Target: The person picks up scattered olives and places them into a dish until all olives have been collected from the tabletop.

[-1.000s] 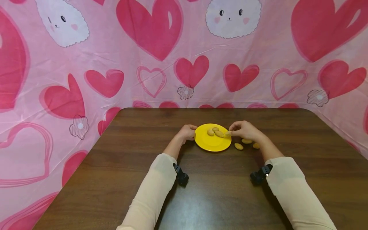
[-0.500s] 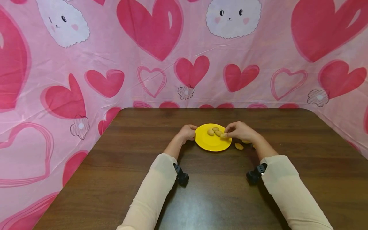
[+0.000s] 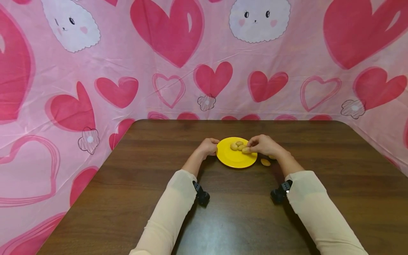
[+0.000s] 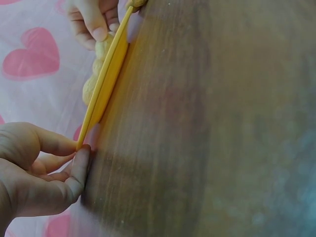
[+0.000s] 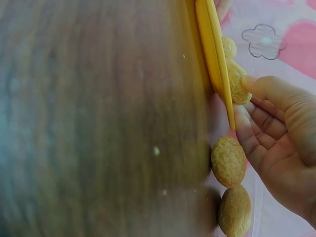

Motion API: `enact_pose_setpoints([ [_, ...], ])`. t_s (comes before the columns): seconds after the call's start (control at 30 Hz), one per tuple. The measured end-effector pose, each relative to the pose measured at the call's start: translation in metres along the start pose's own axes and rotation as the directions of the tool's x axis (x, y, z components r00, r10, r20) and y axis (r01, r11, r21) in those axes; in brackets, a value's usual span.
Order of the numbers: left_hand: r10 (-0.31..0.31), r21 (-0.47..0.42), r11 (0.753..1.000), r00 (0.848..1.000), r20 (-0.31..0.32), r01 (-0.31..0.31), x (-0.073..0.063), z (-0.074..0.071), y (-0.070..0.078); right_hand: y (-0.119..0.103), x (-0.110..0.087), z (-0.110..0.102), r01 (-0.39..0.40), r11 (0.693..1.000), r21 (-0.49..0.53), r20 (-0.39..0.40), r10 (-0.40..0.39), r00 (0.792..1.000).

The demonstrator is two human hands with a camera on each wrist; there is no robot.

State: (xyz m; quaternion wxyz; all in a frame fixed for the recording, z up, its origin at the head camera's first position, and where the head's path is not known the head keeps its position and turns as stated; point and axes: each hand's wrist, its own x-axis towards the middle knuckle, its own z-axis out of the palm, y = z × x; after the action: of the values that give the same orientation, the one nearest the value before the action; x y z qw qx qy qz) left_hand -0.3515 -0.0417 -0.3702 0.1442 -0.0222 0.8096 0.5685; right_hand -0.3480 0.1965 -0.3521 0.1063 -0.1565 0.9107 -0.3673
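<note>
Pink cloth [image 3: 216, 49]: we see it printed with red hearts, outlined hearts, flowers and white animal heads, running from 9 o'clock through 12 to 3 around the scene.
Table [image 3: 236, 212]: dark brown wood grain, its rounded far corners at 11 and 1 o'clock.
Sleeves: we find both cream, the left sleeve [image 3: 165, 209] entering from 7 o'clock, the right sleeve [image 3: 322, 209] from 5.
Plate [image 3: 234, 159]: yellow and round, on the table toward 12 o'clock, between the two hands.
Left hand [image 3: 208, 146]: at the plate's 9 o'clock; we see thumb and fingers pinching the rim.
Right hand [image 3: 264, 144]: at the plate's 2 o'clock, thumb and fingertips grasping one tan piece.
Wrist cameras [image 3: 201, 194]: black, one below each cuff, toward 6 o'clock of each hand.
Pinched piece [image 5: 239, 85]: oval and rough-skinned, over the plate's 3 o'clock side; we cannot tell whether it bears on the plate.
Plated pieces [image 3: 234, 146]: three, bunched near the plate's 12 o'clock.
Loose pieces [image 5: 228, 162]: we count two on the table, beyond the plate's 4 o'clock, one partly behind the right wrist in the head view.
</note>
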Motion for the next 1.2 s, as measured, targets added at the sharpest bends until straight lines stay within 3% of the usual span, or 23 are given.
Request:
enact_pose_setpoints([
  [0.37,-0.001,0.000,1.000,1.000,0.002,0.001,-0.001,0.000,0.000,-0.001,0.006,0.003,-0.005,0.997,-0.074,-0.037,0.002,0.999],
  [0.7,-0.006,-0.002,1.000,1.000,0.001,0.006,-0.001,0.000,0.000,-0.003,0.011,0.006,0.049,0.983,-0.180,-0.068,-0.062,0.996],
  [1.2,0.008,-0.002,1.000,1.000,0.003,-0.008,-0.002,0.000,0.000,-0.006,0.010,0.008,0.020,0.984,-0.175,-0.079,-0.034,0.996],
])
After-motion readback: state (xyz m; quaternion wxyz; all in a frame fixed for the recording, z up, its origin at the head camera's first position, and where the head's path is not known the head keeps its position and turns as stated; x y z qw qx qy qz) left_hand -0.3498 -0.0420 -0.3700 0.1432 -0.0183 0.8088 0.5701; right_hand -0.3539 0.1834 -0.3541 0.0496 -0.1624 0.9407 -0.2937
